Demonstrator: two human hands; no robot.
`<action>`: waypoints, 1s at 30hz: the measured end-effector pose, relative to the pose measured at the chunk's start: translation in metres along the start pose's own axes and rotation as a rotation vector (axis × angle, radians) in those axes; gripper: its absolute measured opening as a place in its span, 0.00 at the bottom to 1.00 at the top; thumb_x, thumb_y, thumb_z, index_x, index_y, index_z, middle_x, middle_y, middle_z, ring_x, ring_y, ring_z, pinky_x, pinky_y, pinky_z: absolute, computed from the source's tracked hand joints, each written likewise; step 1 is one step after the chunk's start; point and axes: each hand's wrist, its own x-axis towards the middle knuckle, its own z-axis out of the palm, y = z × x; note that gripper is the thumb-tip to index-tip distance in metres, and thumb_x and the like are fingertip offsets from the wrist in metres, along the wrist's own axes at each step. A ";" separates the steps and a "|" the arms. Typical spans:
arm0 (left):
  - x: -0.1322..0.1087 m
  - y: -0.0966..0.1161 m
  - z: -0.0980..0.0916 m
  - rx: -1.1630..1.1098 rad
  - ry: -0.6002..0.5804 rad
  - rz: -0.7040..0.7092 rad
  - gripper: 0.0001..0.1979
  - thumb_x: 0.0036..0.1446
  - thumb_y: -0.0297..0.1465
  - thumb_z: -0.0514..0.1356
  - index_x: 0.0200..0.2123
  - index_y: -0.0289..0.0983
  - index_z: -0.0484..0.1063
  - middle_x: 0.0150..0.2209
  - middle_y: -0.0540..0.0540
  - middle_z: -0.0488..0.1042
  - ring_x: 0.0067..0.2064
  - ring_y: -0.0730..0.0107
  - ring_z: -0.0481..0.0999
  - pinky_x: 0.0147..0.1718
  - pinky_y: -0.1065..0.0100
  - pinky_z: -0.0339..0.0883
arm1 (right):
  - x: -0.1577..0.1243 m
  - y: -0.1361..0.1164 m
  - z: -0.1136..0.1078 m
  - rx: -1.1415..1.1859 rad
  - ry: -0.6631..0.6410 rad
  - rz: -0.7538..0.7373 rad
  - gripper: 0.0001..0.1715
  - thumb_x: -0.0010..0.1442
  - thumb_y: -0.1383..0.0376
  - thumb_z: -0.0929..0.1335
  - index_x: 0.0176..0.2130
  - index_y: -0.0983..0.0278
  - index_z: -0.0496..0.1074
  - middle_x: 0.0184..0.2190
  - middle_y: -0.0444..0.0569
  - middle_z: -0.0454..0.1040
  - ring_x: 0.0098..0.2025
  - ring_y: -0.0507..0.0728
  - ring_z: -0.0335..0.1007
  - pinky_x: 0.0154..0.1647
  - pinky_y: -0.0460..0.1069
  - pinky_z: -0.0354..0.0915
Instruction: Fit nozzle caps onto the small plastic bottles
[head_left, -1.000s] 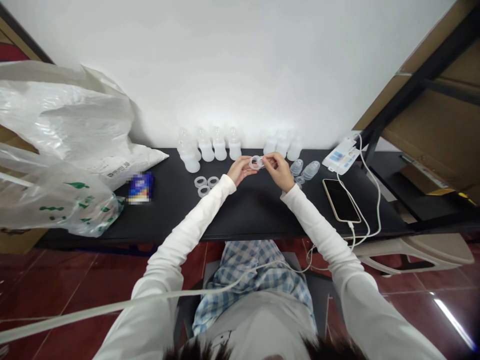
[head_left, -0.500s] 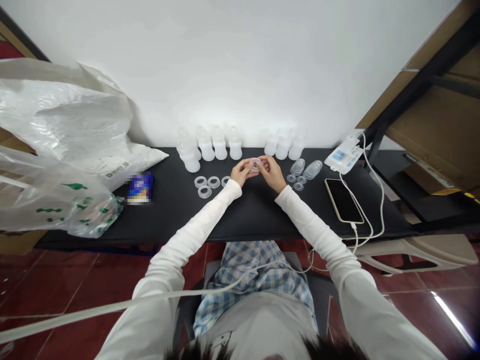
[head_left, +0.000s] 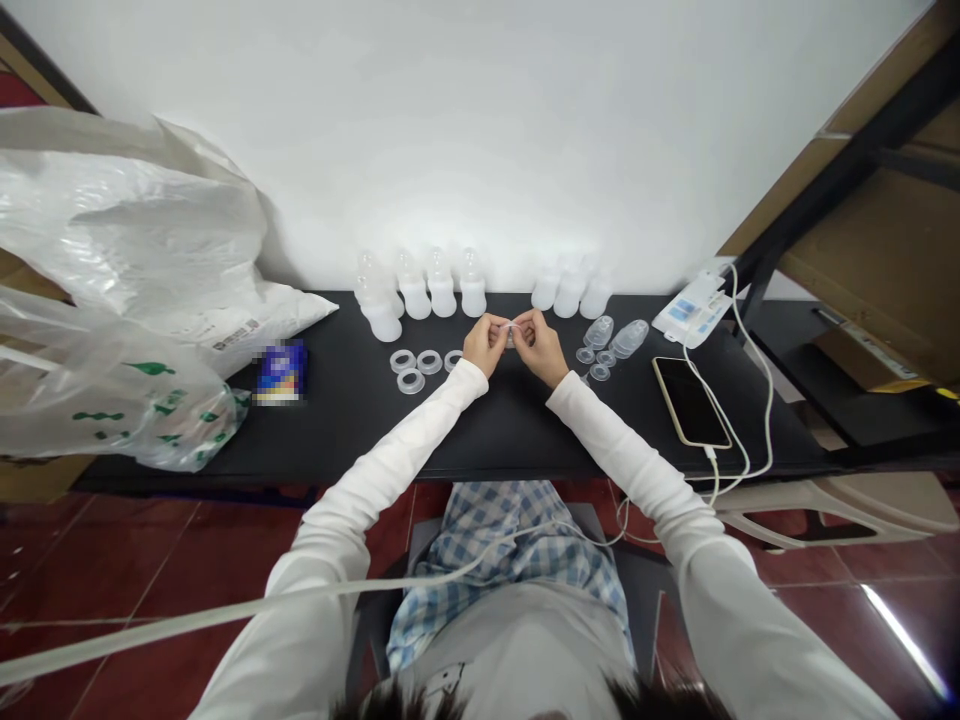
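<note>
My left hand (head_left: 486, 345) and my right hand (head_left: 540, 345) meet above the middle of the black table. Both pinch a small translucent baby-bottle collar ring (head_left: 511, 338) between thumbs and fingers; much of it is hidden, and I cannot tell whether a nipple sits in it. Left of my hands lie several loose collar rings (head_left: 411, 380), one partly behind my left wrist. To the right are two clear dome caps (head_left: 628, 340), with small clear silicone nipples (head_left: 600, 372) beside them.
Capped baby bottles (head_left: 472, 285) stand along the wall at back left, uncapped white bottles (head_left: 570, 295) at back right. A phone (head_left: 690, 402) on a cable and a white power strip (head_left: 691, 308) lie right. Plastic bags (head_left: 135, 230) and a blue packet (head_left: 280, 372) occupy the left.
Both hands have turned inward around the collar ring, which now shows edge-on between the fingertips rather than face up. The things on the table have stayed in place.
</note>
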 end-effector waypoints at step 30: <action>0.001 -0.002 0.002 -0.132 0.044 -0.185 0.10 0.47 0.29 0.69 0.35 0.37 0.75 0.28 0.51 0.76 0.29 0.75 0.75 0.33 0.72 0.72 | 0.000 0.017 0.001 0.388 -0.015 0.241 0.27 0.52 0.44 0.72 0.41 0.61 0.72 0.30 0.46 0.76 0.30 0.53 0.74 0.36 0.51 0.74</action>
